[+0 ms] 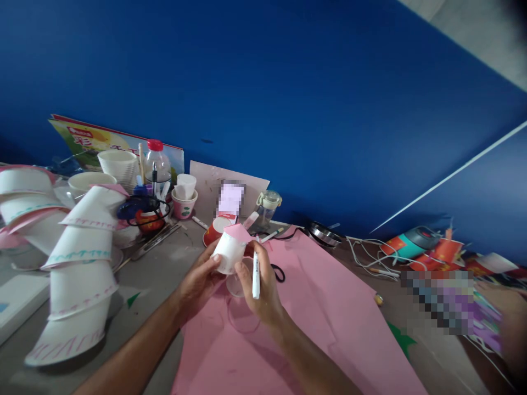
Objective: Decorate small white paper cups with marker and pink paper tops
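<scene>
Above the pink paper, a white paper cup (228,255) with a folded pink piece (237,233) at its upper end is tilted between my two hands. My left hand (200,282) grips the cup from its left side, thumb on the white wall. A white marker (256,277) points downward in my right hand (263,291), whose fingers are closed round it beside the cup's right side. Just below the cup a clear round rim (236,286) shows, partly covered by the hands. The marker's upper end is behind my fingers.
Pink paper sheets (313,318) cover the table's middle. At left stand chains of stacked white cups (80,280). Behind are a red-capped bottle (156,162), a phone (230,197) and a glass jar (268,208). White cables (362,255) and a tape roll (323,235) lie right.
</scene>
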`<state>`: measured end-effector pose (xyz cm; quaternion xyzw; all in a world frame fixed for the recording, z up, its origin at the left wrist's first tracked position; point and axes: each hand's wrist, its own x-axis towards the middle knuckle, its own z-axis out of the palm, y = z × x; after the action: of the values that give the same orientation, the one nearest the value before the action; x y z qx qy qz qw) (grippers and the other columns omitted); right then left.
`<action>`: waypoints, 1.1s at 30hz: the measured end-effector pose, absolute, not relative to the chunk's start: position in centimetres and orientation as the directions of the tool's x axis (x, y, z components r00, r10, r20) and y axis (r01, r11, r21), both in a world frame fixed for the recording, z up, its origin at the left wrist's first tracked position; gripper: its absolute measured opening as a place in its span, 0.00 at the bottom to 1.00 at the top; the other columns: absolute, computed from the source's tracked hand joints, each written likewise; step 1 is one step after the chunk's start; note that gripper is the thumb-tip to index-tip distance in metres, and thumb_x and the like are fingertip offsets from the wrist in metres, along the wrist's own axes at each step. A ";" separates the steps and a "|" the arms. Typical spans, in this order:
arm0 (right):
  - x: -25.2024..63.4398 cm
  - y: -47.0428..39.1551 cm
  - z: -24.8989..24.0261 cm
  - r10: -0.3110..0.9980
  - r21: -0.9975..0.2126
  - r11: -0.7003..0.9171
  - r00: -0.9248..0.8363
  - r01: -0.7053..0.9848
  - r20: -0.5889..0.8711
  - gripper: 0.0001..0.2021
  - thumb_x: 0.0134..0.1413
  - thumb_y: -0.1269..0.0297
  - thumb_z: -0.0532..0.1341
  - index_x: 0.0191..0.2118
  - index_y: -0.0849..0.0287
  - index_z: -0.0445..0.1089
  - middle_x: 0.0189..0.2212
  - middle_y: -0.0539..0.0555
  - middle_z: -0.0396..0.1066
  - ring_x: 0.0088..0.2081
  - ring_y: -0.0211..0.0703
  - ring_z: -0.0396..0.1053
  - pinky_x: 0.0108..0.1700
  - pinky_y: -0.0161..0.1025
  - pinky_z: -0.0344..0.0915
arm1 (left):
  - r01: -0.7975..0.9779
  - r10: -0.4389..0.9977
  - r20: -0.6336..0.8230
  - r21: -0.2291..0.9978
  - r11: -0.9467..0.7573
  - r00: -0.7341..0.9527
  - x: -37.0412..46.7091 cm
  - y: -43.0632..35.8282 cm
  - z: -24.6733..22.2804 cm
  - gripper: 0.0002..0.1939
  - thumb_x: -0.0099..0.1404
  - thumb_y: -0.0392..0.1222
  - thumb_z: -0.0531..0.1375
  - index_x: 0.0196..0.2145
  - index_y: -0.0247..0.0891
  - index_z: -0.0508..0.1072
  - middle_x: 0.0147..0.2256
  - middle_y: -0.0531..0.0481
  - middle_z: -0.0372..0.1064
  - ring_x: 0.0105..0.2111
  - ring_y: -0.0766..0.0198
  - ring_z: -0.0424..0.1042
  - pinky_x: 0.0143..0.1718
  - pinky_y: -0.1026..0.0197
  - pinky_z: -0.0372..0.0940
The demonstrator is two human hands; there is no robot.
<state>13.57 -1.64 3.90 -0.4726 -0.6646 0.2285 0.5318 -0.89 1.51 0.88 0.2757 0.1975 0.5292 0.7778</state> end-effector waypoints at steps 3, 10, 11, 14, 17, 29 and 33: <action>13.6 -1.6 3.8 0.863 -0.805 0.450 0.043 0.387 0.503 0.21 0.60 0.60 0.59 0.58 0.60 0.61 0.51 0.63 0.70 0.50 0.52 0.71 0.51 0.49 0.69 | -0.698 0.929 -0.046 0.647 0.308 0.367 -0.8 1.2 1.0 0.27 0.62 0.41 0.65 0.59 0.44 0.69 0.52 0.46 0.74 0.48 0.54 0.74 0.45 0.60 0.69; 14.1 -1.5 4.4 0.876 -0.858 0.450 0.062 0.250 0.478 0.20 0.61 0.60 0.58 0.57 0.57 0.61 0.50 0.60 0.71 0.48 0.51 0.73 0.46 0.43 0.72 | -0.679 0.898 -0.161 0.603 0.418 0.409 -1.3 1.4 1.2 0.20 0.66 0.46 0.60 0.55 0.45 0.73 0.50 0.49 0.76 0.44 0.58 0.75 0.38 0.63 0.69; 14.2 -1.4 4.4 0.883 -0.866 0.440 0.060 0.239 0.465 0.20 0.61 0.59 0.58 0.57 0.57 0.61 0.49 0.60 0.72 0.47 0.50 0.73 0.45 0.42 0.73 | -0.679 0.901 -0.141 0.612 0.406 0.411 -1.3 1.4 1.3 0.20 0.65 0.44 0.61 0.55 0.45 0.73 0.49 0.49 0.76 0.43 0.59 0.75 0.38 0.63 0.69; 14.3 -1.3 4.2 0.888 -0.863 0.424 0.059 0.275 0.456 0.20 0.61 0.58 0.58 0.56 0.57 0.62 0.50 0.60 0.72 0.49 0.51 0.73 0.46 0.43 0.72 | -0.670 0.902 -0.117 0.631 0.391 0.416 -1.3 1.3 1.4 0.18 0.63 0.41 0.63 0.51 0.43 0.76 0.44 0.48 0.78 0.38 0.61 0.75 0.35 0.65 0.68; 14.3 -1.2 3.9 0.882 -0.845 0.413 0.082 0.339 0.464 0.20 0.61 0.59 0.58 0.57 0.58 0.62 0.52 0.61 0.70 0.52 0.53 0.71 0.50 0.46 0.70 | -0.671 0.902 -0.121 0.629 0.393 0.414 -1.2 1.3 1.3 0.16 0.61 0.42 0.65 0.48 0.39 0.77 0.41 0.46 0.78 0.35 0.61 0.75 0.33 0.65 0.67; 13.9 -1.1 3.3 0.879 -0.843 0.406 0.101 0.352 0.465 0.22 0.60 0.58 0.60 0.57 0.58 0.62 0.51 0.62 0.70 0.51 0.52 0.70 0.51 0.48 0.69 | -0.580 0.936 -0.016 0.781 0.232 0.352 -0.8 0.8 2.1 0.27 0.58 0.42 0.66 0.56 0.45 0.70 0.49 0.45 0.74 0.42 0.56 0.73 0.40 0.60 0.67; 13.9 -1.1 3.8 0.878 -0.850 0.423 0.089 0.315 0.470 0.19 0.61 0.59 0.59 0.56 0.57 0.63 0.50 0.60 0.71 0.50 0.51 0.72 0.47 0.44 0.72 | -0.564 0.926 -0.024 0.787 0.251 0.378 -0.8 0.6 1.8 0.26 0.64 0.44 0.61 0.60 0.47 0.66 0.50 0.45 0.72 0.40 0.59 0.72 0.38 0.62 0.66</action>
<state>13.93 -1.13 3.81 -0.4755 -0.6272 0.2496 0.5641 -0.80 0.62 1.85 0.3574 0.2531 0.4970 0.7492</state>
